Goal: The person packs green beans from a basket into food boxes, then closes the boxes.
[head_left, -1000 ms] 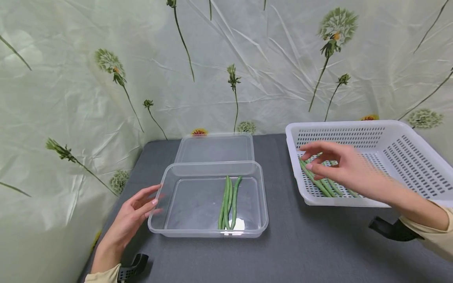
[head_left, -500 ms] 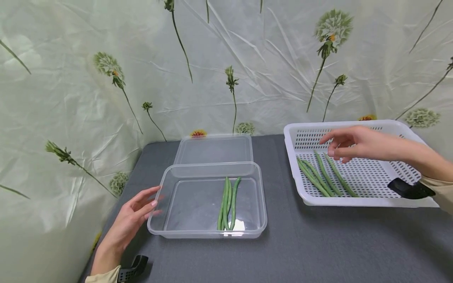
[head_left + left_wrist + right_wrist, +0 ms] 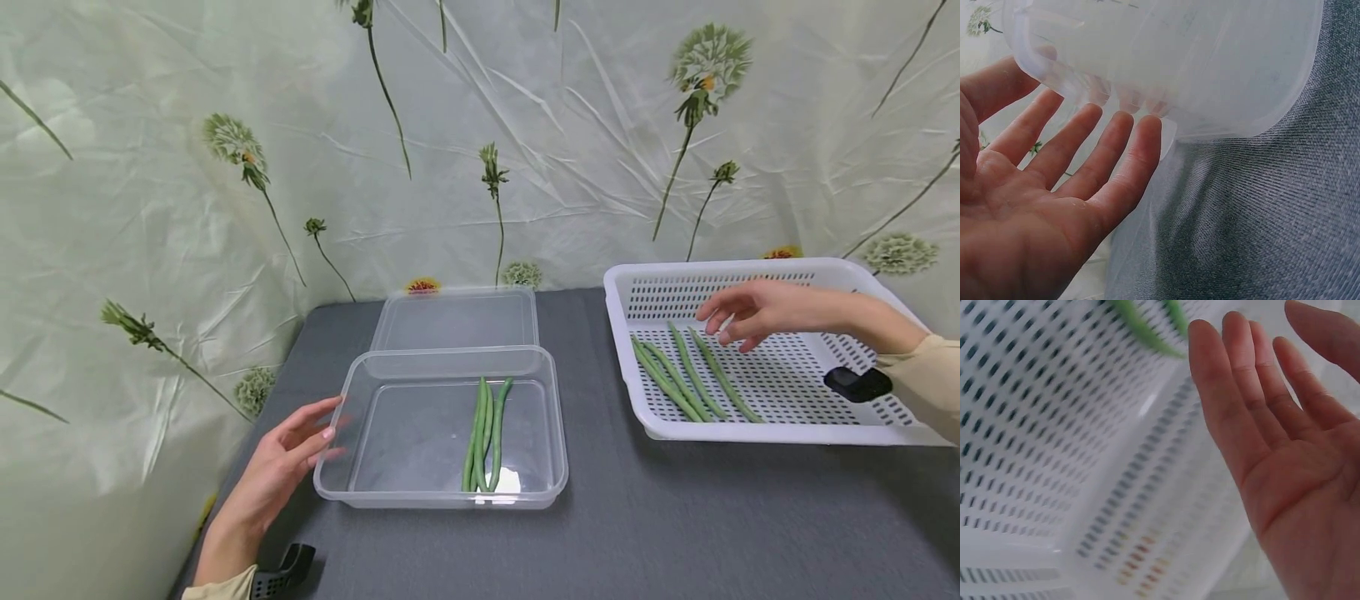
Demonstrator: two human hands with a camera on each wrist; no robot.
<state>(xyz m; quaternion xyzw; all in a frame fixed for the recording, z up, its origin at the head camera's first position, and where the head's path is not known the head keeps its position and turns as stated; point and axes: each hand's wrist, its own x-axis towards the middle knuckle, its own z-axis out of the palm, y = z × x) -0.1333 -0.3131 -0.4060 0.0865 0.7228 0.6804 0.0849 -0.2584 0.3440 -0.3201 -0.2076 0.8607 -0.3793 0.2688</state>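
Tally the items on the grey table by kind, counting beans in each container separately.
Green beans in the clear container: 3
Green beans in the white basket: 4, though they overlap, so this count is less sure
Clear container: 1
Clear lid: 1, behind the container
White basket: 1
Total: 10
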